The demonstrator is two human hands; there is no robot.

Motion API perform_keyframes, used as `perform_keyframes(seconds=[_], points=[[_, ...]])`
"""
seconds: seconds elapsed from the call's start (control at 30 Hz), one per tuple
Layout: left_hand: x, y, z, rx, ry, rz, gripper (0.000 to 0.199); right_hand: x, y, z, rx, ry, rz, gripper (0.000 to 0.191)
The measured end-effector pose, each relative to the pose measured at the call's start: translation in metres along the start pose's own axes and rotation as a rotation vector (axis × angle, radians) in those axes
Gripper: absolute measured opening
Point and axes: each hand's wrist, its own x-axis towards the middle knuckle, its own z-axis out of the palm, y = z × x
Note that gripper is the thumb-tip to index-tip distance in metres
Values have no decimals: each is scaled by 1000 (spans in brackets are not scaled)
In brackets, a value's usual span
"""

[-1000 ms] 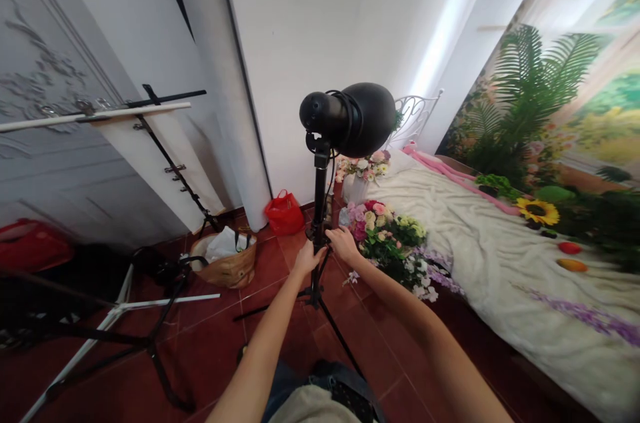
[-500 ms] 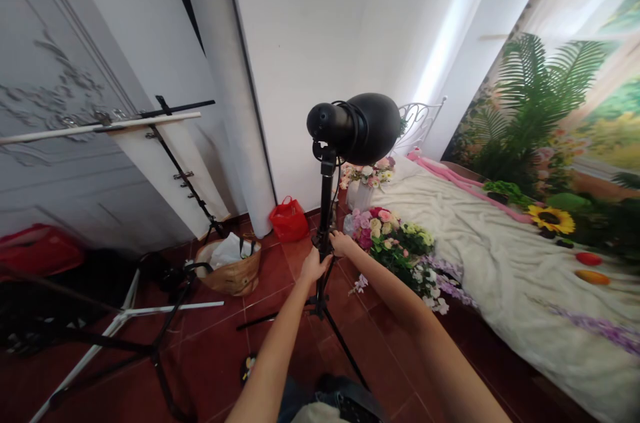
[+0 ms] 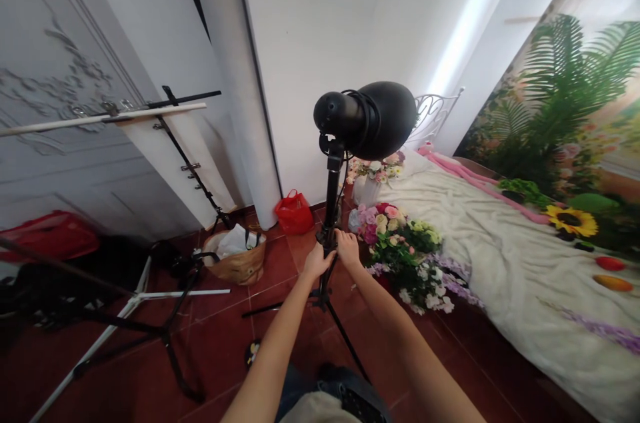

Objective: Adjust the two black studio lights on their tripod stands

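A black studio light (image 3: pixel 387 118) with a coiled cable around it sits atop a black light stand (image 3: pixel 331 200), upright in front of me. My left hand (image 3: pixel 317 263) is closed around the stand's column at a collar below the light. On the column's right side, at about the same height, my right hand (image 3: pixel 347 247) has its fingers curled against the collar. Whether they pinch a knob there is hidden. The stand's thin legs spread over the red tiled floor (image 3: pixel 295 343) below my forearms.
Right of the stand, artificial flowers (image 3: pixel 400 243) lie beside a bed with a cream blanket (image 3: pixel 505 263). A red bag (image 3: pixel 294 213) and a wicker basket (image 3: pixel 240 263) stand to the left. Further left are a backdrop frame (image 3: pixel 190 173) and white stand legs (image 3: pixel 133 303).
My right hand has shifted slightly against the collar, its fingers now more upright. The whole view has turned a little left, so the scene sits further right. Both hands stay on the stand.
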Motion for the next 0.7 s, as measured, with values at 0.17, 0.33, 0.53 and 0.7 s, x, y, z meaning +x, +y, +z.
perform_keyframes(seconds=[0.17,0.33,0.53,0.7], points=[[-1,1,-2,-5,-9,-16,40,10,5,-18,-22,-244,-8,42],[-2,2,-2,2,-1,-2,44,42,9,-41,-104,-484,-51,37],[-3,3,-5,-6,1,5,45,43,3,-46,-137,-473,-25,28],[-2,4,-4,12,6,-11,45,-16,3,-23,-51,-156,-62,48]])
